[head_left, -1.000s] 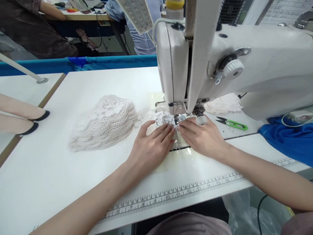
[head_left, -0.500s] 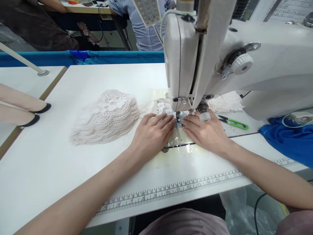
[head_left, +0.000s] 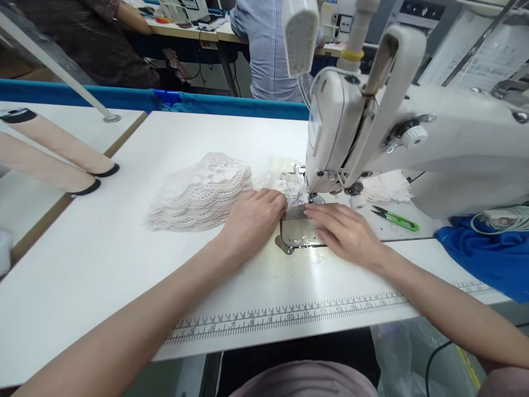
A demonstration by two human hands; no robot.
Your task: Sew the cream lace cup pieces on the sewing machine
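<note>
My left hand (head_left: 253, 219) lies on the table beside the needle plate (head_left: 298, 235), fingers curled on a small white lace piece (head_left: 288, 184) that runs under the presser foot of the white sewing machine (head_left: 413, 149). My right hand (head_left: 344, 231) rests flat on the plate just right of the needle, fingers stretched towards the left hand. A heap of white lace pieces (head_left: 204, 190) sits directly left of my left hand.
Green thread snips (head_left: 395, 218) lie right of the needle. More lace (head_left: 386, 186) lies behind the machine arm, blue cloth (head_left: 487, 253) at the right edge. Two pale tubes with dark tips (head_left: 58, 160) rest on the left table. People sit at the far desk.
The view has tilted up and shifted. The lace piece has travelled back under the foot, baring the metal plate. My left hand has slid left and curled; my right hand has flattened.
</note>
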